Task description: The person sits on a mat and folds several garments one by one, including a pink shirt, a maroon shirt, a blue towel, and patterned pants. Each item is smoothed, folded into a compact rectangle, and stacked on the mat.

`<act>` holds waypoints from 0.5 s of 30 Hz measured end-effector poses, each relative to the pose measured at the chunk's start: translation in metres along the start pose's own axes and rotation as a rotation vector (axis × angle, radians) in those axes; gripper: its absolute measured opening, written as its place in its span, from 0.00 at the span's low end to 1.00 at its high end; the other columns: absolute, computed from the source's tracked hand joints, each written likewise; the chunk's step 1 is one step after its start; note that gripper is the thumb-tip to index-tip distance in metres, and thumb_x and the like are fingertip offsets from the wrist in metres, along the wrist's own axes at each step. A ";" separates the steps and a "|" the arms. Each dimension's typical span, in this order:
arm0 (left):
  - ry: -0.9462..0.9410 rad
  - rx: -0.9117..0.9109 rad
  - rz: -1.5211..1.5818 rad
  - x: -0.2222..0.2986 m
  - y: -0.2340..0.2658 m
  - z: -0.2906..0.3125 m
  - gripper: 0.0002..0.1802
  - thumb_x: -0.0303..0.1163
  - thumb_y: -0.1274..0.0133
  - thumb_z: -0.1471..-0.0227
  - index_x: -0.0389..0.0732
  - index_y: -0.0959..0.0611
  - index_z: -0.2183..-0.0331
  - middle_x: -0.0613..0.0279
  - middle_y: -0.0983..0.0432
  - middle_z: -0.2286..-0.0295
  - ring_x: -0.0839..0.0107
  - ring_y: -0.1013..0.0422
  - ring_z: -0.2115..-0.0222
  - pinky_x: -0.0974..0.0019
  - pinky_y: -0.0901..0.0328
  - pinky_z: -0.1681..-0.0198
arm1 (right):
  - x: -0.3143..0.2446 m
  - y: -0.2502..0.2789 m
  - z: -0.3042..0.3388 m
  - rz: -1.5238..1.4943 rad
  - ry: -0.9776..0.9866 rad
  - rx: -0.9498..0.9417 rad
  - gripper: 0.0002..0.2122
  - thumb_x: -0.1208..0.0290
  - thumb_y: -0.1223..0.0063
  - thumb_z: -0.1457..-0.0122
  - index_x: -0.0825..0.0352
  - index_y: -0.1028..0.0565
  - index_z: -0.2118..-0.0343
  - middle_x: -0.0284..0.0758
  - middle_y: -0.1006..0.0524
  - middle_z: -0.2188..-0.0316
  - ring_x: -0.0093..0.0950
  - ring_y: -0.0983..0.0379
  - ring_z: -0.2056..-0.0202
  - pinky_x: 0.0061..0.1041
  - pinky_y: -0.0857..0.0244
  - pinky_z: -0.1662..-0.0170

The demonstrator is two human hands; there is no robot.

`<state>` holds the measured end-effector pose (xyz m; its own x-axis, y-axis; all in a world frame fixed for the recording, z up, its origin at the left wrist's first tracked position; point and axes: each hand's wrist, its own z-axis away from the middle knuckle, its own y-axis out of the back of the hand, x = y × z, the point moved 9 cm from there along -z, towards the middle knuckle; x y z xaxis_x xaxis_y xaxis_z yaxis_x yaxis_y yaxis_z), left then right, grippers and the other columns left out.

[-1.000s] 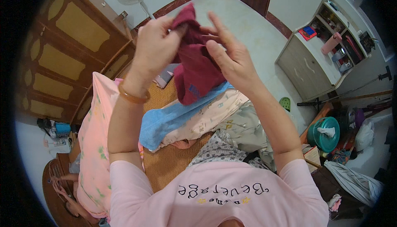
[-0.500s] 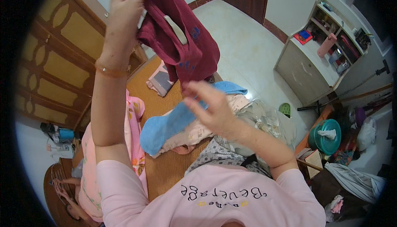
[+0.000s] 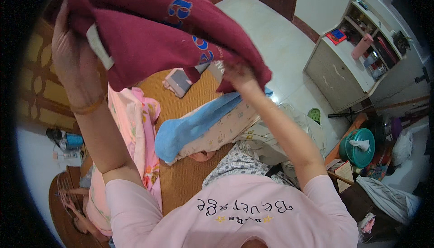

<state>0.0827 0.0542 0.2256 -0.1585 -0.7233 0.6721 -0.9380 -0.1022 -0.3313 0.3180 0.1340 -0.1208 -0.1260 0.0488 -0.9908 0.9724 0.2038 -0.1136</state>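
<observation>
A maroon shirt with blue lettering is stretched between my raised hands, above the bed. At its left end my left hand is closed on the cloth, beside a white strip on the fabric. My right hand grips the lower right end; folds partly cover its fingers. Below the shirt, a blue towel-like cloth lies over a pale patterned cloth on the bed. A small pink and grey folded item rests farther back.
A pink floral blanket covers the left side, where another person's hands show. Rumpled bedding lies at the right. Beyond stand a white desk, a green clog, a teal lidded bucket and a wooden wardrobe.
The shirt has gone from hanging bunched under my left hand to spread out sideways. My left hand has moved left and down; my right hand has risen and taken hold of the other end.
</observation>
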 end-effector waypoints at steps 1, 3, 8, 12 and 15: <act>0.043 -0.092 0.003 0.007 0.003 0.008 0.18 0.31 0.58 0.41 0.34 0.30 0.51 0.51 0.30 0.53 0.61 0.33 0.53 0.58 0.39 0.45 | -0.002 0.012 -0.003 -0.045 -0.014 0.033 0.11 0.76 0.50 0.45 0.68 0.28 0.59 0.30 0.26 0.64 0.24 0.29 0.60 0.21 0.36 0.57; 0.035 0.219 -0.157 0.010 0.057 0.032 0.18 0.32 0.58 0.41 0.35 0.29 0.52 0.52 0.29 0.54 0.62 0.32 0.53 0.57 0.39 0.46 | -0.008 0.035 -0.003 -0.039 0.010 0.020 0.07 0.73 0.49 0.45 0.66 0.26 0.63 0.30 0.25 0.67 0.22 0.29 0.62 0.23 0.37 0.58; 0.362 0.404 -0.125 -0.030 0.170 0.128 0.18 0.36 0.54 0.42 0.36 0.28 0.53 0.56 0.29 0.54 0.64 0.32 0.54 0.60 0.39 0.47 | 0.008 0.057 0.027 0.306 0.131 0.106 0.12 0.71 0.48 0.45 0.67 0.27 0.57 0.32 0.25 0.62 0.26 0.30 0.59 0.25 0.39 0.53; 0.526 0.629 -0.148 -0.079 0.264 0.268 0.17 0.35 0.55 0.42 0.35 0.28 0.54 0.58 0.28 0.56 0.65 0.31 0.55 0.60 0.36 0.49 | 0.131 0.043 0.082 0.079 -0.642 -0.080 0.15 0.68 0.46 0.44 0.68 0.28 0.55 0.35 0.26 0.59 0.26 0.31 0.59 0.27 0.39 0.53; 0.837 0.825 -0.163 -0.125 0.315 0.383 0.16 0.33 0.55 0.42 0.34 0.29 0.55 0.57 0.27 0.58 0.62 0.29 0.59 0.55 0.32 0.56 | 0.178 0.031 0.117 -0.114 -0.848 -0.205 0.13 0.67 0.49 0.41 0.73 0.28 0.61 0.40 0.24 0.66 0.28 0.25 0.67 0.27 0.30 0.65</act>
<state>-0.0743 -0.1494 -0.2164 -0.4956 -0.0212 0.8683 -0.5317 -0.7831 -0.3226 0.3490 0.0351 -0.3087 0.0476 -0.7087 -0.7039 0.8982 0.3386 -0.2802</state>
